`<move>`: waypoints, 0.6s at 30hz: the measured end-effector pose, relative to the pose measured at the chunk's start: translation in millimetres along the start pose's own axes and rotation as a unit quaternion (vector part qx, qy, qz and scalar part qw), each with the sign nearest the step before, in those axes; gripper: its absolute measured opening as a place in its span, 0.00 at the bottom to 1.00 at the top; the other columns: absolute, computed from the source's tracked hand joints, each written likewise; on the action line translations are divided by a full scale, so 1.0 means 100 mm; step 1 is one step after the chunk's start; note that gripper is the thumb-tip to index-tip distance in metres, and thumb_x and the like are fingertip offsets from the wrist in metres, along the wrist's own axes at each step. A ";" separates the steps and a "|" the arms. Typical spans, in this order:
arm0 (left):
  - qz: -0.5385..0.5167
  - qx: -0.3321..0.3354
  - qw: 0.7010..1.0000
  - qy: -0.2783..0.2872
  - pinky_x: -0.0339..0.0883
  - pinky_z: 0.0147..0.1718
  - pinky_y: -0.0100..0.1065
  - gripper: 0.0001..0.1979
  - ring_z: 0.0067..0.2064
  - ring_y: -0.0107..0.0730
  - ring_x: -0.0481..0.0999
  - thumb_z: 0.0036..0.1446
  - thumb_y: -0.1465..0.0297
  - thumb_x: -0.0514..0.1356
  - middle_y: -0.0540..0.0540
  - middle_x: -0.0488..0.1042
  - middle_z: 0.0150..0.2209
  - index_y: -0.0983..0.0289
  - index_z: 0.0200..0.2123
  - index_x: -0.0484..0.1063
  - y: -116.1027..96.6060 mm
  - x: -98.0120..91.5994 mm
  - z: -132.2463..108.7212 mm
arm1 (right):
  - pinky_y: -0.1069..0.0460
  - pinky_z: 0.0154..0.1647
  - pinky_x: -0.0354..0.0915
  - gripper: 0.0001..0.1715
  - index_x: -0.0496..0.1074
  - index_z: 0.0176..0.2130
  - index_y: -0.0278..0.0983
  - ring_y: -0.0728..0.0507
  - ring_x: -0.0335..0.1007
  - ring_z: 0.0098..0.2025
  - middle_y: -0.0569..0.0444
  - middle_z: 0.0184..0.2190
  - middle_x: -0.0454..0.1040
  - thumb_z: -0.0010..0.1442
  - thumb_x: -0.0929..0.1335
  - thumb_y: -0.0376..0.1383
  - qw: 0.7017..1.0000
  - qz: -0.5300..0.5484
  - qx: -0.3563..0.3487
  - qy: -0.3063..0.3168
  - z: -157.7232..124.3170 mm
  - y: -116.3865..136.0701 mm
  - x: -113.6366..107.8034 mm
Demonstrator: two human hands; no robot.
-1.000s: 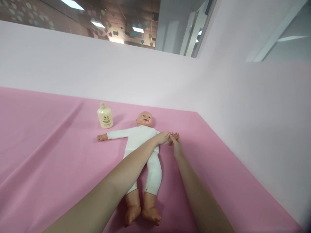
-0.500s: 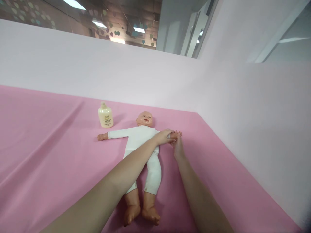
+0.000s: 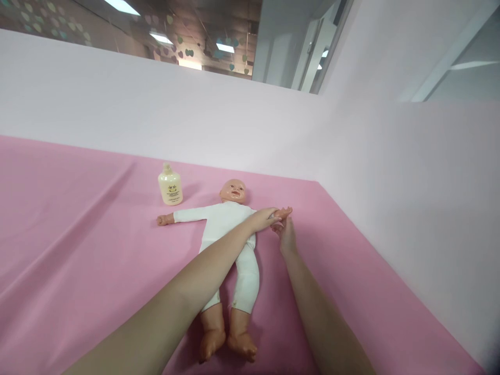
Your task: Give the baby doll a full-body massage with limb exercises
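A baby doll (image 3: 222, 221) with a white cloth body lies on its back, head toward the wall and bare feet toward me. Reaching across its body, my left hand (image 3: 265, 219) is closed round the doll's forearm on the right side. The doll's small hand (image 3: 284, 212) sticks out past my left fingers. Just below it is my right hand (image 3: 287, 237), fingers apart and partly bent, close to the doll's hand and my left fingertips. Whether the right fingers touch the doll is hard to make out.
A pale yellow lotion bottle (image 3: 171, 186) stands upright left of the doll's head. Pink cloth (image 3: 97, 234) with a long crease covers the surface. White walls (image 3: 195, 114) border it behind and at the right, with a window (image 3: 195, 31) above.
My right hand has come slightly down and away from the doll's hand, which now shows more fully. My left hand keeps its hold on the forearm.
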State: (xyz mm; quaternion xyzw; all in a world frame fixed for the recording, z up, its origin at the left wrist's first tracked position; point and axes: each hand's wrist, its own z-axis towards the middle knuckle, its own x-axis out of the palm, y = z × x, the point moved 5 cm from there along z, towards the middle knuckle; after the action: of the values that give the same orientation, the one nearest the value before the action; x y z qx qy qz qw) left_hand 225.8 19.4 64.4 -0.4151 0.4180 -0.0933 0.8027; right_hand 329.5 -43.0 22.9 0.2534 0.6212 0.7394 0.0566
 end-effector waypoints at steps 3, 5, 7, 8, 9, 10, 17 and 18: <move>0.002 0.004 1.000 0.005 0.67 0.47 0.36 0.21 0.47 0.39 0.76 0.66 0.56 0.54 0.58 0.78 0.48 0.65 0.52 0.71 0.00 0.00 0.01 | 0.50 0.37 0.68 0.36 0.71 0.56 0.43 0.47 0.69 0.30 0.54 0.40 0.77 0.60 0.63 0.62 1.000 0.011 -0.001 -0.002 0.01 -0.01 -0.01; -0.007 0.018 1.000 0.010 0.67 0.50 0.37 0.20 0.49 0.40 0.76 0.66 0.58 0.54 0.58 0.78 0.51 0.64 0.54 0.71 -0.03 0.00 0.00 | 0.50 0.37 0.68 0.36 0.71 0.55 0.43 0.47 0.70 0.30 0.54 0.40 0.77 0.57 0.66 0.62 1.000 -0.005 -0.013 -0.002 0.00 0.01 -0.01; -0.021 0.029 0.999 0.014 0.66 0.52 0.37 0.21 0.52 0.40 0.75 0.66 0.60 0.54 0.58 0.77 0.54 0.63 0.57 0.70 -0.06 0.00 0.00 | 0.50 0.36 0.68 0.35 0.72 0.53 0.44 0.47 0.70 0.30 0.55 0.38 0.77 0.55 0.69 0.62 1.000 -0.021 -0.022 -0.004 -0.01 0.03 0.00; -0.027 0.032 0.999 0.015 0.66 0.54 0.37 0.21 0.54 0.40 0.74 0.67 0.60 0.54 0.58 0.76 0.56 0.62 0.58 0.70 -0.07 0.00 -0.01 | 0.50 0.36 0.68 0.34 0.73 0.52 0.45 0.47 0.70 0.30 0.55 0.37 0.77 0.54 0.70 0.61 0.999 -0.027 -0.023 -0.005 -0.01 0.03 0.00; -0.032 0.034 0.999 0.015 0.65 0.55 0.37 0.22 0.56 0.41 0.74 0.67 0.60 0.54 0.58 0.75 0.57 0.62 0.60 0.69 -0.08 -0.01 -0.01 | 0.50 0.36 0.68 0.33 0.73 0.51 0.45 0.47 0.70 0.30 0.56 0.36 0.77 0.54 0.70 0.61 0.999 -0.030 -0.023 -0.006 -0.02 0.04 0.01; -0.035 0.037 0.999 0.015 0.65 0.56 0.38 0.23 0.57 0.41 0.73 0.67 0.60 0.54 0.58 0.74 0.58 0.61 0.61 0.68 -0.09 -0.01 -0.02 | 0.50 0.36 0.68 0.32 0.74 0.49 0.44 0.46 0.70 0.30 0.56 0.35 0.77 0.54 0.70 0.61 0.999 -0.032 -0.022 -0.008 -0.02 0.05 0.01; -0.046 0.046 0.998 0.022 0.62 0.59 0.39 0.24 0.60 0.41 0.71 0.68 0.61 0.53 0.58 0.73 0.61 0.60 0.63 0.66 -0.11 0.00 -0.02 | 0.49 0.36 0.69 0.33 0.75 0.47 0.43 0.46 0.71 0.31 0.53 0.37 0.79 0.54 0.69 0.63 0.999 -0.044 -0.019 -0.026 0.00 0.02 -0.02; -0.040 0.045 0.998 0.025 0.62 0.59 0.39 0.23 0.59 0.41 0.72 0.67 0.61 0.53 0.58 0.73 0.60 0.60 0.63 0.67 -0.10 0.00 -0.01 | 0.49 0.36 0.69 0.35 0.75 0.47 0.42 0.46 0.71 0.31 0.52 0.38 0.79 0.55 0.67 0.65 0.999 -0.038 -0.016 -0.034 0.00 0.01 -0.04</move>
State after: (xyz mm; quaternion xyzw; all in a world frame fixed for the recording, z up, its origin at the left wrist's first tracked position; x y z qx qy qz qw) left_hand 227.0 12.2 71.0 -0.3928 0.4158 -0.1546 0.8056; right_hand 333.1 -44.6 22.6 0.2534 0.6165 0.7374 0.1097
